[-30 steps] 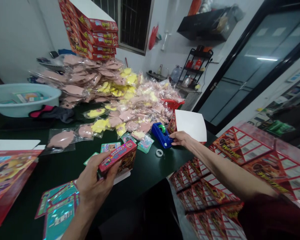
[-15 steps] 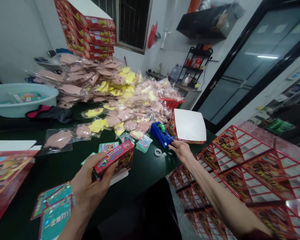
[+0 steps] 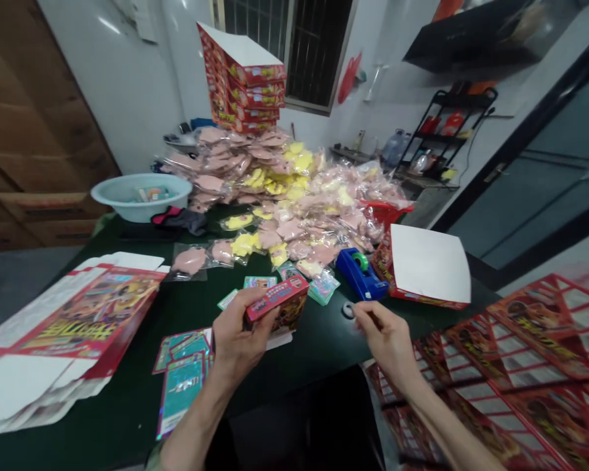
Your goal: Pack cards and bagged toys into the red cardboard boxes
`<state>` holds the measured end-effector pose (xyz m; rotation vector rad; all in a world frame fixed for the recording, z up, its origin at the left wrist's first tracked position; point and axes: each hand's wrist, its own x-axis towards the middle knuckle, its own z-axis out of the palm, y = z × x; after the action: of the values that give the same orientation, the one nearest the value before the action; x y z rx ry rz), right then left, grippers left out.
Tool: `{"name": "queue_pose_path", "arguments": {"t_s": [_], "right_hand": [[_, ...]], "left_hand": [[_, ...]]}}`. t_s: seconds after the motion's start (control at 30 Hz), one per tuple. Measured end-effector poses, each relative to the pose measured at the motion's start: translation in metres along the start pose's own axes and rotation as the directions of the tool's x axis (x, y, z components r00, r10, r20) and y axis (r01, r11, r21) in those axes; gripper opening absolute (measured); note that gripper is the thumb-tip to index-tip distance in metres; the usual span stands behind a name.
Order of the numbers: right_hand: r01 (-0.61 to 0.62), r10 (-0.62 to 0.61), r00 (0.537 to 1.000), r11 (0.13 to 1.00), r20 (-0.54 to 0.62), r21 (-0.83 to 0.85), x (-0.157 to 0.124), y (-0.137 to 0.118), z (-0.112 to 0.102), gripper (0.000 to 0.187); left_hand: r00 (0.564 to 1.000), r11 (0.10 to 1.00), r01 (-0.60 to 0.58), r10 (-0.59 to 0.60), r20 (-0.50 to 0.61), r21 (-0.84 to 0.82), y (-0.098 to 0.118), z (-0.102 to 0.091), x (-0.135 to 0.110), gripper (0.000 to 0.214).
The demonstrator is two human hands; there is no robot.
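Observation:
My left hand [image 3: 235, 340] is closed around a small red printed box [image 3: 278, 305], held just above the dark green table [image 3: 127, 405]. My right hand [image 3: 385, 335] hovers over the table's near edge with its fingers pinched together; what they hold, if anything, is too small to make out. A small tape roll [image 3: 348, 309] lies just left of those fingers. Behind it sits a blue tape dispenser [image 3: 360, 274].
A big heap of bagged pink and yellow toys [image 3: 294, 196] covers the table's back. Red boxes [image 3: 245, 82] are stacked behind it. A pale basin [image 3: 141, 196] stands at left, flat cartons [image 3: 73, 320] front left, an open red box [image 3: 425, 268] right, teal cards [image 3: 181, 379] near me.
My right hand has drawn back from the blue tape dispenser toward me. The view has swung left and pulled away. My left hand still grips the red box.

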<state>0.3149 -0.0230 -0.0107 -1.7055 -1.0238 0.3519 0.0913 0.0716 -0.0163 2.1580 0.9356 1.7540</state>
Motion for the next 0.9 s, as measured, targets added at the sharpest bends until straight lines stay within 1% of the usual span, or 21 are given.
{"name": "queue_pose_path", "arguments": {"t_s": [0.03, 0.07, 0.1, 0.13, 0.17, 0.23, 0.27, 0.3, 0.33, 0.4, 0.5, 0.67, 0.77, 0.9], "right_hand": [[0.089, -0.094, 0.993, 0.994, 0.072, 0.069, -0.012, -0.020, 0.010, 0.011], [0.156, -0.174, 0.977, 0.977, 0.120, 0.146, -0.021, -0.038, 0.020, 0.011], [0.194, -0.229, 0.963, 0.955, 0.143, 0.226, -0.028, -0.055, 0.030, 0.010], [0.194, -0.255, 0.953, 0.929, 0.163, 0.316, -0.033, -0.069, 0.041, 0.009], [0.159, -0.250, 0.950, 0.902, 0.187, 0.401, -0.035, -0.080, 0.050, 0.019], [0.035, -0.199, 0.949, 0.838, 0.245, 0.544, -0.035, -0.091, 0.065, 0.054], [-0.023, -0.172, 0.947, 0.806, 0.272, 0.591, -0.034, -0.093, 0.070, 0.068], [-0.063, -0.152, 0.946, 0.781, 0.287, 0.622, -0.032, -0.092, 0.074, 0.076], [-0.084, -0.139, 0.947, 0.764, 0.290, 0.640, -0.030, -0.091, 0.077, 0.079], [-0.107, -0.119, 0.949, 0.747, 0.291, 0.656, -0.027, -0.087, 0.079, 0.077], [-0.139, -0.095, 0.946, 0.748, 0.311, 0.649, -0.024, -0.084, 0.078, 0.074], [-0.183, -0.037, 0.934, 0.805, 0.355, 0.565, -0.019, -0.088, 0.075, 0.072], [-0.197, 0.014, 0.942, 0.832, 0.335, 0.518, -0.018, -0.088, 0.077, 0.070], [-0.216, 0.070, 0.956, 0.822, 0.284, 0.527, -0.022, -0.082, 0.085, 0.064]], "left_hand": [[1.000, 1.000, -0.001, 0.001, 0.000, 0.003, 0.001, -0.001, 0.000, 0.023], [1.000, 1.000, -0.006, 0.006, -0.001, 0.008, 0.002, -0.001, 0.000, 0.023], [1.000, 1.000, -0.012, 0.012, -0.001, 0.011, 0.002, -0.002, 0.001, 0.023], [1.000, 1.000, -0.018, 0.017, 0.006, 0.012, 0.002, -0.002, 0.001, 0.023], [1.000, 1.000, -0.022, 0.022, 0.017, 0.010, 0.002, -0.003, 0.002, 0.023], [0.999, 1.000, -0.020, 0.020, 0.041, -0.003, 0.002, -0.004, 0.003, 0.023], [0.999, 1.000, -0.013, 0.013, 0.049, -0.009, 0.001, -0.004, 0.004, 0.023], [0.999, 1.000, -0.004, 0.004, 0.053, -0.012, 0.001, -0.005, 0.005, 0.024], [0.999, 1.000, 0.005, -0.005, 0.051, -0.011, 0.001, -0.005, 0.006, 0.025], [0.999, 1.000, 0.014, -0.014, 0.044, -0.006, 0.001, -0.006, 0.007, 0.027], [0.999, 1.000, -0.001, 0.001, 0.049, 0.000, 0.002, -0.007, 0.005, 0.026], [0.998, 1.000, -0.030, 0.029, 0.055, 0.002, 0.002, -0.008, 0.002, 0.030], [0.996, 0.999, -0.051, 0.052, 0.075, -0.017, 0.002, -0.008, 0.003, 0.031], [0.986, 0.995, -0.070, 0.080, 0.147, -0.074, 0.002, -0.011, 0.009, 0.029]]}}
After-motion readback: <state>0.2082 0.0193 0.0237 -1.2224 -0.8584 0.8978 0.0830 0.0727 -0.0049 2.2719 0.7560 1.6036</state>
